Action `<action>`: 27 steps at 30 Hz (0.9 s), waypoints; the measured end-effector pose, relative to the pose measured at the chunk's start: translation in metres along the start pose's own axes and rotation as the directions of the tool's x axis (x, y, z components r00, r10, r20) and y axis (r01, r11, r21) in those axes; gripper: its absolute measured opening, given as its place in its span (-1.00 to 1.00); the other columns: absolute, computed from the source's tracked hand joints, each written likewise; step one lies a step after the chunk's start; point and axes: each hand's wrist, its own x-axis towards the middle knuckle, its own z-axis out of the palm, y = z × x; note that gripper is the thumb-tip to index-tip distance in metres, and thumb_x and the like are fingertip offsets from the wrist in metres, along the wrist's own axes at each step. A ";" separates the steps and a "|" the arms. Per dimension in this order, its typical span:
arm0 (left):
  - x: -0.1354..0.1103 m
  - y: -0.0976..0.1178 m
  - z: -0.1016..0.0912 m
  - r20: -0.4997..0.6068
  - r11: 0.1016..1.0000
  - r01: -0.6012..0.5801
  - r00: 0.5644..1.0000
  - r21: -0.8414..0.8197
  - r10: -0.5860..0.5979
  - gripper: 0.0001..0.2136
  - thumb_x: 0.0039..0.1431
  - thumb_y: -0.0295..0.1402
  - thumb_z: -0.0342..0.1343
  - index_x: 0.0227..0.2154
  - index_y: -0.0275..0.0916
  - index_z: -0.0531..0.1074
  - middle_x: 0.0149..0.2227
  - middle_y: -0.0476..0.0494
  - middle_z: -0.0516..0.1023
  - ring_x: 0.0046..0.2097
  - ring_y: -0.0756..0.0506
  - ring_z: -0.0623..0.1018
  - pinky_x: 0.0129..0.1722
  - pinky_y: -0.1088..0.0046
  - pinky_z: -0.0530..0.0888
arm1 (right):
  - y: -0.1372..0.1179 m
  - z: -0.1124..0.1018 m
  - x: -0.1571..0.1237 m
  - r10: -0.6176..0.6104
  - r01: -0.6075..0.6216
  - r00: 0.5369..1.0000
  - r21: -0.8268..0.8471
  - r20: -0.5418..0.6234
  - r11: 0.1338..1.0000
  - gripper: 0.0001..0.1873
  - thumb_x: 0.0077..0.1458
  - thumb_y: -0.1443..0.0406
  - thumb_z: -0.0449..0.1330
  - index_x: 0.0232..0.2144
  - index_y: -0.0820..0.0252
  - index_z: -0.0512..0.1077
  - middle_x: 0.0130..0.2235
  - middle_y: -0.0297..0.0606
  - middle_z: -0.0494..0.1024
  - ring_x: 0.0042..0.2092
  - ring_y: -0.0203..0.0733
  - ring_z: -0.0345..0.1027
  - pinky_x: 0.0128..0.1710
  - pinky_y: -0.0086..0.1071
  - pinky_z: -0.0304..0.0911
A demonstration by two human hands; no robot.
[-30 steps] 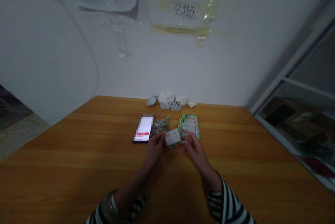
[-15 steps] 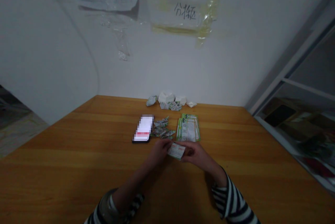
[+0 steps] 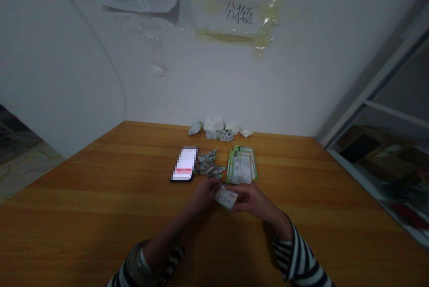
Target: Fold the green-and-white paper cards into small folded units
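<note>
Between my two hands, over the wooden table, is a small, flat, white printed piece (image 3: 226, 197) with some red print and a greenish lower edge. Whether it is a folded paper or a packet I cannot tell. My left hand (image 3: 203, 193) is closed on its left side. My right hand (image 3: 252, 198) pinches its upper right side with thumb and fingers. Just beyond the hands lies a stack of green-and-white printed sheets or sachets (image 3: 240, 167). Torn, crumpled printed scraps (image 3: 209, 164) are left of that stack.
A phone (image 3: 184, 164) with a lit, blurred screen lies left of the scraps. White crumpled wads (image 3: 213, 125) and crumpled printed pieces (image 3: 219, 135) sit along the wall at the table's back (image 3: 288, 144). To the right stands a shelf (image 3: 395, 117) holding boxes.
The printed piece has tilted slightly in my hands, its right side shifting a little lower. My right hand's fingers have moved slightly; everything else on the table stays put.
</note>
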 end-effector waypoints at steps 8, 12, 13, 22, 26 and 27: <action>0.000 -0.003 0.002 -0.002 0.999 -0.039 0.999 -0.025 0.039 -0.80 0.05 -0.37 0.02 -0.56 -0.26 0.51 -0.53 -0.10 0.55 -0.45 -0.11 0.46 -0.42 0.46 0.30 | -0.003 0.004 0.003 -0.061 0.030 0.982 -0.170 -0.178 0.985 -0.76 0.06 0.22 0.25 -0.22 0.16 0.59 -0.35 -0.28 0.63 -0.38 -0.22 0.43 -0.39 -0.42 0.30; -0.004 0.006 0.005 -0.037 0.995 -0.063 0.998 -0.082 0.060 -0.79 0.14 -0.30 -0.01 -0.32 -0.25 0.51 -0.41 -0.09 0.56 -0.37 -0.10 0.48 -0.38 0.47 0.34 | 0.007 0.009 0.007 -0.050 0.008 0.906 -0.102 -0.420 0.995 -0.75 0.02 0.18 0.26 -0.55 0.24 0.55 -0.60 -0.37 0.49 -0.55 -0.30 0.31 -0.55 -0.48 0.18; -0.006 0.009 0.005 -0.044 0.990 -0.076 0.996 -0.116 0.071 -0.77 0.15 -0.28 0.01 -0.24 -0.24 0.49 -0.39 -0.08 0.56 -0.36 -0.09 0.48 -0.37 0.47 0.35 | 0.010 0.010 0.008 -0.042 0.007 0.891 -0.079 -0.452 0.997 -0.73 0.02 0.16 0.26 -0.58 0.24 0.51 -0.61 -0.38 0.46 -0.57 -0.31 0.29 -0.57 -0.49 0.17; -0.010 0.024 0.012 -0.125 0.942 -0.094 0.991 -0.322 0.056 -0.78 -0.03 -0.24 0.23 -0.60 -0.30 0.49 -0.53 -0.04 0.48 -0.42 -0.06 0.44 -0.41 0.50 0.35 | 0.003 0.012 0.008 -0.033 0.040 0.844 0.000 -0.535 0.999 -0.78 -0.09 0.21 0.34 -0.59 0.23 0.47 -0.61 -0.40 0.47 -0.56 -0.33 0.30 -0.56 -0.50 0.20; -0.009 0.024 0.010 -0.203 0.949 -0.060 0.979 -0.310 -0.004 -0.74 -0.02 -0.21 0.23 -0.63 -0.30 0.48 -0.60 0.00 0.46 -0.50 -0.02 0.41 -0.47 0.52 0.32 | 0.000 0.013 0.011 0.076 0.070 0.848 0.254 -0.525 0.965 -0.73 -0.18 0.19 0.40 -0.40 0.19 0.50 -0.49 -0.35 0.60 -0.49 -0.26 0.45 -0.49 -0.45 0.35; -0.009 0.025 0.008 -0.213 0.951 -0.052 0.977 -0.305 -0.015 -0.74 -0.01 -0.20 0.23 -0.63 -0.30 0.48 -0.60 0.00 0.46 -0.51 -0.01 0.40 -0.48 0.53 0.31 | 0.001 0.013 0.012 0.109 0.064 0.848 0.304 -0.518 0.950 -0.70 -0.19 0.17 0.40 -0.38 0.18 0.50 -0.49 -0.34 0.61 -0.50 -0.24 0.46 -0.48 -0.43 0.37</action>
